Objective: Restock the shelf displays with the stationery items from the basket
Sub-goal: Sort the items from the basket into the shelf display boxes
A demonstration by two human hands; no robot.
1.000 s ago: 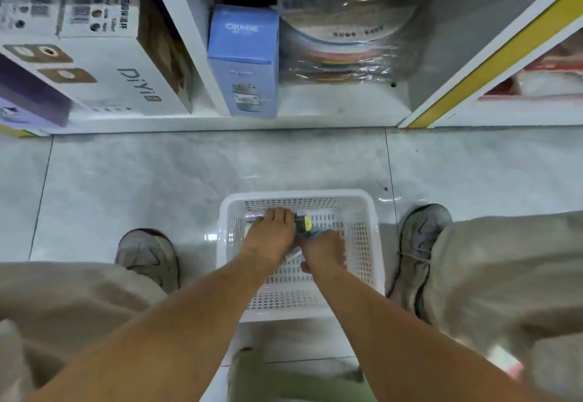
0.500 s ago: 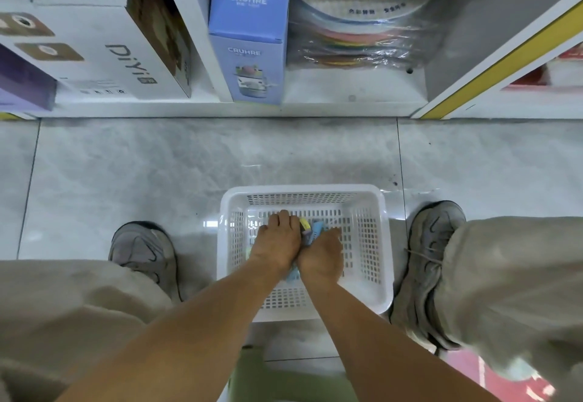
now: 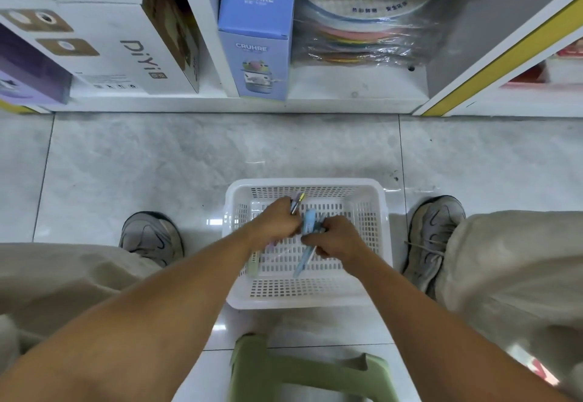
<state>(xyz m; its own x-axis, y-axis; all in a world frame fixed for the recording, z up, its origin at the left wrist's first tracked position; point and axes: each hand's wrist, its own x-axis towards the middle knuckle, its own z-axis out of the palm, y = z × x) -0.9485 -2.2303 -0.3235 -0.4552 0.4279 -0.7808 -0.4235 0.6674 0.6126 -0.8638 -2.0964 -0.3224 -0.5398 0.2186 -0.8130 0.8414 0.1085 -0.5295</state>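
Since half a second earlier both hands had come apart and lifted a little, each now showing pens that had been mostly hidden under them. One white slatted basket (image 3: pixel 375 212) sat on the grey tiled floor (image 3: pixel 157 165) between two grey trainers, the left shoe (image 3: pixel 150 239) at nine o'clock of it and the right shoe (image 3: pixel 433 234) at three o'clock. Over the basket's middle, the left hand (image 3: pixel 275 221) was curled round a small bunch of pens (image 3: pixel 296 203) whose tips stuck out toward twelve o'clock; how many were in the bunch could not be counted. Just beside it at three o'clock, the right hand (image 3: pixel 339 237) gripped a pale blue pen (image 3: pixel 307 228) together with at least one darker one, the blue barrel running down toward six o'clock below the fingers. One pale green item (image 3: pixel 253 264) lay on the basket floor at about seven o'clock, under the left wrist. At six o'clock of the basket stood one green stool (image 3: pixel 303 373), partly cut off. At twelve o'clock ran the white shelf (image 3: pixel 202 103): one blue box (image 3: pixel 255 35) marked CRUHRE stood upright, one wrapped stack of round coloured discs (image 3: pixel 366 23) at its three o'clock, one large white box (image 3: pixel 104 45) at its nine o'clock, and one purple box (image 3: pixel 28 76) farther toward nine.
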